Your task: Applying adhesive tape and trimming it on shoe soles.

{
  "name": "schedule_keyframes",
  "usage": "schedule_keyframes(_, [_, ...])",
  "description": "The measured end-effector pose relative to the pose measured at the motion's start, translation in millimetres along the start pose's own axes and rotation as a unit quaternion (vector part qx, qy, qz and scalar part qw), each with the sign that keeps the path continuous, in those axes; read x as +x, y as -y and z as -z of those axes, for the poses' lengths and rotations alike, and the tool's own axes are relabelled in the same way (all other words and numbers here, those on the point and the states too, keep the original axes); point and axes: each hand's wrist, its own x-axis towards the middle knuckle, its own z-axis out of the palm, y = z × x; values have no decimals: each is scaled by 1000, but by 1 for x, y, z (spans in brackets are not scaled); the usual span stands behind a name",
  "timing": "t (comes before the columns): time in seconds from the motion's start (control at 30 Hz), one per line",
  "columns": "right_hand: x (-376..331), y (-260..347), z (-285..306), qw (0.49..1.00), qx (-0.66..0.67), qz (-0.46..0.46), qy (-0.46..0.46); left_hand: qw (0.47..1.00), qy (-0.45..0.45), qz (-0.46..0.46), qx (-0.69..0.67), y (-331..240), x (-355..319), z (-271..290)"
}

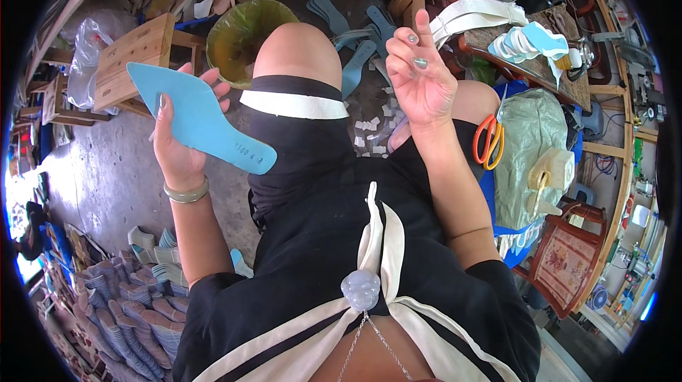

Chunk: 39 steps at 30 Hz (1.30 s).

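My left hand (186, 142) is closed round a light-blue insole (195, 120), its thumb on the upper face and the fingers behind. The insole is tilted over my left thigh, its pointed end up and left. My right hand (423, 80) is raised above my right knee, one finger stretched up and the others loosely bent; nothing shows in it. A white strip (295, 105) lies across my left thigh. Orange-handled scissors (489, 142) rest beside my right thigh, blades upward. More blue insoles (357, 68) lie on the floor beyond my knees.
A green-lined bin (249, 37) and a wooden stool (135, 62) stand at left. At right, a side table carries white strips (477, 18) and a stack of blue-and-white insoles (529, 42). A glue bottle (550, 172) sits on green plastic. Many stacked soles (131, 304) fill the lower left.
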Motion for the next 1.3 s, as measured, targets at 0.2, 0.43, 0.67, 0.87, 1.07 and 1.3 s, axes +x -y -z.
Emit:
schedule_keyframes(0.2, [-2, -7, 2, 999, -18, -18, 19, 1000, 1, 10, -8, 4, 0, 3])
schedule_keyframes(0.43, [1, -13, -1, 996, -89, -16, -15, 1000, -12, 11, -15, 1, 3, 10])
schedule_keyframes(0.67, [15, -43, -7, 937, -333, -108, -4, 1000, -17, -12, 2, 0, 7, 15])
schedule_keyframes(0.87, [10, -105, -18, 531, -822, -41, 200, 1000, 6, 24, -12, 0, 2, 22])
schedule_keyframes(1.07, [7, -110, -2, 501, -857, -54, 112, 990, 89, 111, 10, -3, -5, 17])
schedule_keyframes(1.3, [17, -71, -2, 761, -572, -274, -133, 983, 84, 155, 39, 6, 4, -1])
